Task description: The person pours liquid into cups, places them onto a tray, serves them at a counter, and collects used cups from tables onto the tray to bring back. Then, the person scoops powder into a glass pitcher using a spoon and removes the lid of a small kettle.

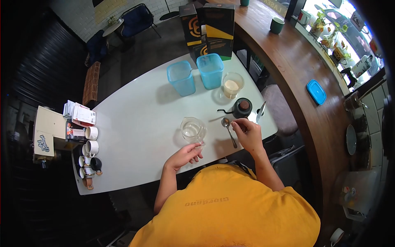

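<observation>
A clear glass jug stands on the white table, and my left hand has its fingers closed about the handle on the near side. My right hand is held above the table in a pinch; whatever lies between its fingertips is too small to make out. Just left of those fingertips is a metal spoon, its bowl pointing away from me. Behind the right hand sits a small dark gooseneck kettle with its spout to the left. A knife lies to its right.
Two blue plastic containers and a glass with beige contents stand farther back, before black boxes. Several cups line the table's left end. A wooden counter curves along the right, carrying a blue lid.
</observation>
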The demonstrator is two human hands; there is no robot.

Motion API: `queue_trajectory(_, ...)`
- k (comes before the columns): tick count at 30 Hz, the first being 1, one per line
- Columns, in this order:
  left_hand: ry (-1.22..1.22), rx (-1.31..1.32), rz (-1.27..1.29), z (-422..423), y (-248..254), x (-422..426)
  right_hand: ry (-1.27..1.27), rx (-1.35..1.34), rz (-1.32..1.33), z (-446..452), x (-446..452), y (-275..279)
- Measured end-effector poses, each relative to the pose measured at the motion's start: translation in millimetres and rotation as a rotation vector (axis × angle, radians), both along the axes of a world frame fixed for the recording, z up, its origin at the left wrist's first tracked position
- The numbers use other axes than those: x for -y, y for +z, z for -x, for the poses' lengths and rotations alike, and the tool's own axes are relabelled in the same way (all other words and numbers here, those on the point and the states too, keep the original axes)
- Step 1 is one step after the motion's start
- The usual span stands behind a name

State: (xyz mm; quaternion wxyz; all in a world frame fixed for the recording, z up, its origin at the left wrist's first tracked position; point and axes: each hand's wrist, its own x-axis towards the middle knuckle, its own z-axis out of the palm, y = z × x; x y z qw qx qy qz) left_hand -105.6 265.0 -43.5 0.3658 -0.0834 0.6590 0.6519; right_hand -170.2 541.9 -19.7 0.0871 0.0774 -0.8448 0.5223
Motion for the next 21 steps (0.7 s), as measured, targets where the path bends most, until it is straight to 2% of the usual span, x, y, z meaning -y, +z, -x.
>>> queue_trajectory(3, -0.116, 0.045, 0.046, 8, -3, -13, -0.032, 0.022, -0.006, -2, -10, 6)
queue_trajectory(14, 0.036, 0.19, -0.062, 18, -22, -26, -0.097, 0.039, 0.078, 6, -33, 14)
queue_trajectory(21, 0.103, 0.128, -0.022, 11, -25, -16, -0.075, -0.026, 0.106, 17, -23, 17)
